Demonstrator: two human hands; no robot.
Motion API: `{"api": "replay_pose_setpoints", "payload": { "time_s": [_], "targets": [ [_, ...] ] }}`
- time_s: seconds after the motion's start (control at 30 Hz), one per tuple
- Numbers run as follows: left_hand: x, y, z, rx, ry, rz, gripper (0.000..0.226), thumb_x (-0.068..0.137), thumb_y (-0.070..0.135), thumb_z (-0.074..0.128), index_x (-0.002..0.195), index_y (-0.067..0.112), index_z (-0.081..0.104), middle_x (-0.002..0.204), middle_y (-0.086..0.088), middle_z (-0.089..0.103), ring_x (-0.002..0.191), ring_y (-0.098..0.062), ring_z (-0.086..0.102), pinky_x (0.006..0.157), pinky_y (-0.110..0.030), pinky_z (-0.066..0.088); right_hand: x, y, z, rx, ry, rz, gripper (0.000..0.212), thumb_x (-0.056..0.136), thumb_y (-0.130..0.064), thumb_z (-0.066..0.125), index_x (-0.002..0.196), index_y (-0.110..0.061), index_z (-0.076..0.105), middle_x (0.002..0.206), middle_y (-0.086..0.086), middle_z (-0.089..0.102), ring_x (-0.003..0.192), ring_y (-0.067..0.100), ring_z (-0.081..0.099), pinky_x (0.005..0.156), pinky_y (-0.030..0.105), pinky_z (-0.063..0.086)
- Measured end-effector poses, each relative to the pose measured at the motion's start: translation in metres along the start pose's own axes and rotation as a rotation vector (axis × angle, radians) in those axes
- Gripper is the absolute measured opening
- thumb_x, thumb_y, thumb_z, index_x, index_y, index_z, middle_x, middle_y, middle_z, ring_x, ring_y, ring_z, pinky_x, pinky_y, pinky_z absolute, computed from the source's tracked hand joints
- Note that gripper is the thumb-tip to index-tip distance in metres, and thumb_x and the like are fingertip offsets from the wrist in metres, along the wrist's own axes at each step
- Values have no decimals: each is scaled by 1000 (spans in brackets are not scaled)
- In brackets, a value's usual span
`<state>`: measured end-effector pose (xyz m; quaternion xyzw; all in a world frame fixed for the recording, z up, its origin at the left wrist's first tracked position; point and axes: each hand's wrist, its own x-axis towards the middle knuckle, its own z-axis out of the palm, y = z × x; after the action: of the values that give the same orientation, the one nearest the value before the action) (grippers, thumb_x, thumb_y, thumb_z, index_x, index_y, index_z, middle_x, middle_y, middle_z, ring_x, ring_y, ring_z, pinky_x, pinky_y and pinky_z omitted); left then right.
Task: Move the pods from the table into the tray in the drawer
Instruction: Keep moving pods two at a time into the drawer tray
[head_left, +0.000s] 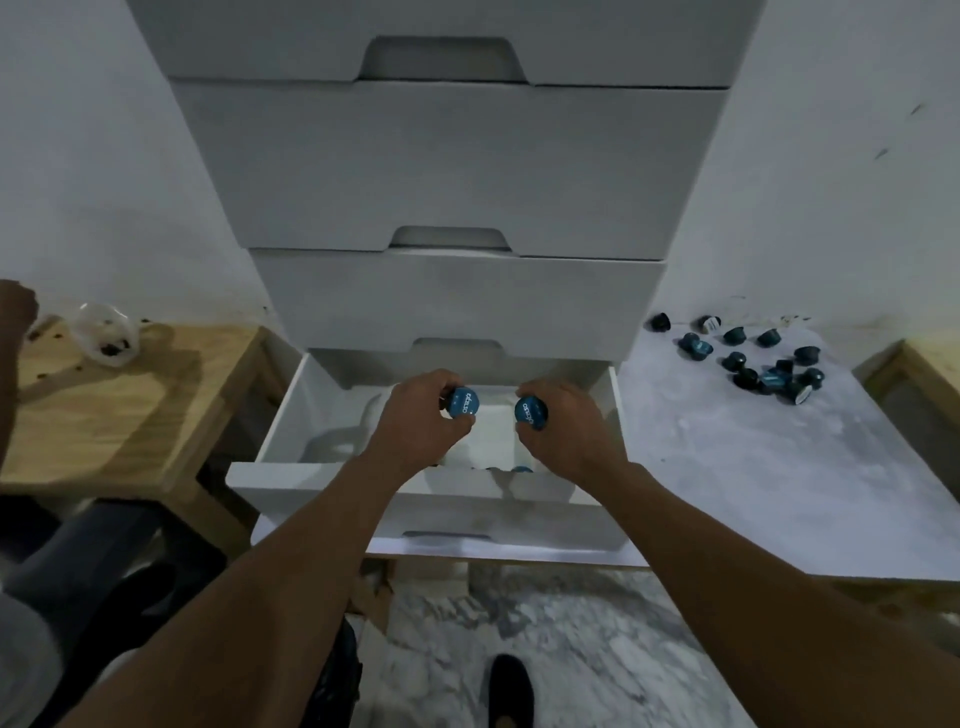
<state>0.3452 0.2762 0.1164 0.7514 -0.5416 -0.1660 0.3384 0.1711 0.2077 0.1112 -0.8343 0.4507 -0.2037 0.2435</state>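
Note:
Both of my hands hover over the open white drawer (291, 410). My left hand (415, 421) grips a blue-lidded pod (463, 402), and my right hand (569, 431) grips a second blue pod (531, 413); both lids face me. Beneath the hands lies the white tray (496, 441), mostly hidden, with the top of a blue pod (521, 470) peeking above the drawer front. Several dark blue pods (753, 364) lie scattered on the pale table (753, 467) to the right.
A tall white drawer unit (457, 171) rises behind the open drawer, its upper drawers closed. At left stands a wooden table (130, 405) bearing a clear plastic cup (106, 335); another person's arm (13, 322) shows at the left edge. Below lies marble floor (571, 649) and my dark shoe (511, 691).

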Motion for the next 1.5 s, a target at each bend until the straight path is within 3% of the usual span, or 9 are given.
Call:
{"api": "replay_pose_setpoints", "payload": {
  "time_s": [0.27,0.37,0.47,0.57,0.77,0.93,1.17,1.37,1.5],
  "targets": [
    [45,-39,-1,119,-192,-84,46,74,21,76,118,18,61,103,-1,68,89,-17,63,86,-30,51,57,8,40,-46,-186,39,42,80,-20,69,120,-18,56,117,9,62,103,25,58,92,39,48],
    [56,-54,3,154,-261,-78,37,72,17,75,108,17,65,100,0,69,87,-16,64,84,-33,53,69,10,57,-67,-277,49,41,82,-22,66,121,-16,56,115,8,61,105,26,57,88,29,42],
    [63,-65,10,231,-350,-51,34,69,17,74,102,18,66,95,3,69,83,-14,61,79,-27,47,74,13,73,-52,-361,50,40,80,-21,67,119,-13,58,111,13,60,104,29,56,85,28,41],
    [70,-71,18,276,-466,-32,35,65,21,72,99,27,65,94,5,69,85,-15,61,78,-32,52,77,16,81,-91,-447,72,37,78,-21,67,114,-15,60,108,12,62,102,29,57,80,27,41],
    [83,-84,31,313,-591,0,45,72,24,71,116,24,61,110,-2,66,98,-21,60,87,-36,50,81,15,91,-99,-490,169,48,78,-18,70,124,-16,57,121,10,59,109,26,56,91,31,47],
    [83,-98,36,380,-674,40,45,72,28,73,116,25,59,110,-3,65,96,-22,59,82,-36,51,80,15,96,-80,-478,204,48,81,-20,70,127,-16,57,126,10,58,113,24,55,97,30,45],
    [87,-106,35,329,-700,16,51,72,34,77,119,26,59,113,-4,63,98,-21,59,87,-37,50,78,13,93,-38,-455,213,36,89,-18,62,125,-15,60,126,8,61,105,24,61,94,30,47],
    [87,-108,32,250,-677,-39,37,77,15,74,113,19,66,110,-10,66,96,-24,63,89,-40,52,78,13,95,-36,-461,241,34,87,-18,65,121,-14,62,117,10,65,97,22,63,83,23,45],
    [84,-110,31,249,-688,-57,35,75,19,77,108,18,67,107,-8,67,95,-22,63,87,-38,53,77,12,97,-48,-493,223,31,85,-16,66,116,-13,64,112,10,67,95,23,63,84,27,49]
  ]
}}
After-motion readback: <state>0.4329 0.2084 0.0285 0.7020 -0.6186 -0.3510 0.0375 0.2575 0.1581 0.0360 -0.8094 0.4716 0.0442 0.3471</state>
